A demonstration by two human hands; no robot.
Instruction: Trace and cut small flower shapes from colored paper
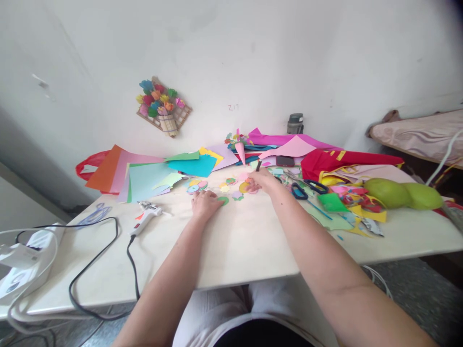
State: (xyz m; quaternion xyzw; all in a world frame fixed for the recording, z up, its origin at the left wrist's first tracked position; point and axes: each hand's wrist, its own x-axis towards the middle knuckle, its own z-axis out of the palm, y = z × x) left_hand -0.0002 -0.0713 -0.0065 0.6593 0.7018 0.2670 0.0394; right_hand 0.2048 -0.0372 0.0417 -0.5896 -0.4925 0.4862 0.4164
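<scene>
My left hand (206, 205) rests low on the table with its fingers apart, the thumb at the edge of a green paper circle (223, 200). Just beyond its fingertips lie round paper cut-outs (195, 185) in yellow, pink and blue. My right hand (263, 180) is closed around a dark pen-like stick (258, 165), whose end juts up above the fingers. Those fingers are over a yellow-orange paper cut-out (243, 187). More small cut-outs (230, 181) are spread between both hands, and a scalloped green-purple piece (238, 195) lies nearer me.
A white glue gun (146, 220) with a black cord lies left, near a power strip (32, 260). Coloured sheets (144, 176) and a pink paper cone with flowers (239, 149) stand behind. Scissors (299, 191), scraps, a red bag (336, 163) and green fruits (388, 193) are right.
</scene>
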